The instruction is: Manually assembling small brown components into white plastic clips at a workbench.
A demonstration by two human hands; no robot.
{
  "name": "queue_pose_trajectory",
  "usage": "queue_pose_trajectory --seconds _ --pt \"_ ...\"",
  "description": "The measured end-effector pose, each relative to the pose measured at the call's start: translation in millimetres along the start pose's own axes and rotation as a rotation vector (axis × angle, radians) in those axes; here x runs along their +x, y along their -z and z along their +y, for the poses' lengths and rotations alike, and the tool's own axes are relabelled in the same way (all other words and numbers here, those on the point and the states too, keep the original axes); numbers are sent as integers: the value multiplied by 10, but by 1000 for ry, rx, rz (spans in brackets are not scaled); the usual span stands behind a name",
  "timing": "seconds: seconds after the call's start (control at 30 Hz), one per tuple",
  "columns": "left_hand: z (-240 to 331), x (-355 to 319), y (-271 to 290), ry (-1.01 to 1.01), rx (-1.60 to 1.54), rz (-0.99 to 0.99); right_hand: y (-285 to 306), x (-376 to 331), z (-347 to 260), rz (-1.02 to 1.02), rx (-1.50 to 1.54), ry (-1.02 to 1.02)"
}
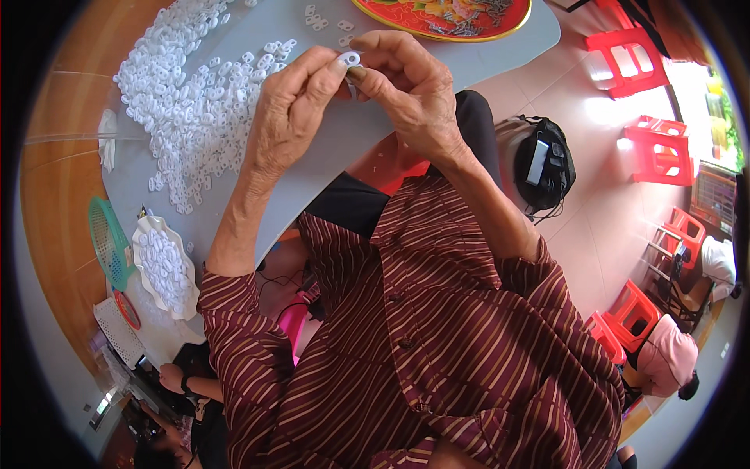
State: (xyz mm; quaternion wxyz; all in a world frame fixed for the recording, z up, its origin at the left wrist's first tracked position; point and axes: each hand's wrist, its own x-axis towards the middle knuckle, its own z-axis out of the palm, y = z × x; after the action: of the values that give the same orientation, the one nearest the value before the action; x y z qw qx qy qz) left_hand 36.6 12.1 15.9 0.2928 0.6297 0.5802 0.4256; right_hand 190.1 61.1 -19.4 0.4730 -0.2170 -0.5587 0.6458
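Observation:
Both my hands are raised over a grey table (pixel 328 148), fingertips together. My left hand (pixel 293 105) and my right hand (pixel 406 82) pinch one small white plastic ring piece (pixel 349 58) between thumbs and forefingers. A big heap of the same white plastic pieces (pixel 187 94) lies on the table to the left of my left hand. A few loose white pieces (pixel 319 19) lie just beyond my fingers.
A red round tray (pixel 406 22) holding small dark metal parts stands at the table's far edge. A white dish (pixel 150 270) of white pieces, a green basket (pixel 105 238) and a white basket (pixel 117 332) are at the left. Red plastic stools (pixel 629 59) stand on the tiled floor at right. Another person sits at lower left.

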Motion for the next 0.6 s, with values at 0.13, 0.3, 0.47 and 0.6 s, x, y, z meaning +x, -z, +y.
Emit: queue_pose_trajectory --seconds 0.13,0.3,0.47,0.6 --pt "0 8 -7 27 -19 3 0 -3 -26 -18 3 -28" --pt "-51 -7 -20 1 7 61 0 3 -6 -21 -16 -15" --pt "-76 -7 -7 -44 62 48 -9 -3 15 -11 -76 -12" --pt "-91 -16 -26 -6 33 55 -35 -8 3 -16 -34 -19"
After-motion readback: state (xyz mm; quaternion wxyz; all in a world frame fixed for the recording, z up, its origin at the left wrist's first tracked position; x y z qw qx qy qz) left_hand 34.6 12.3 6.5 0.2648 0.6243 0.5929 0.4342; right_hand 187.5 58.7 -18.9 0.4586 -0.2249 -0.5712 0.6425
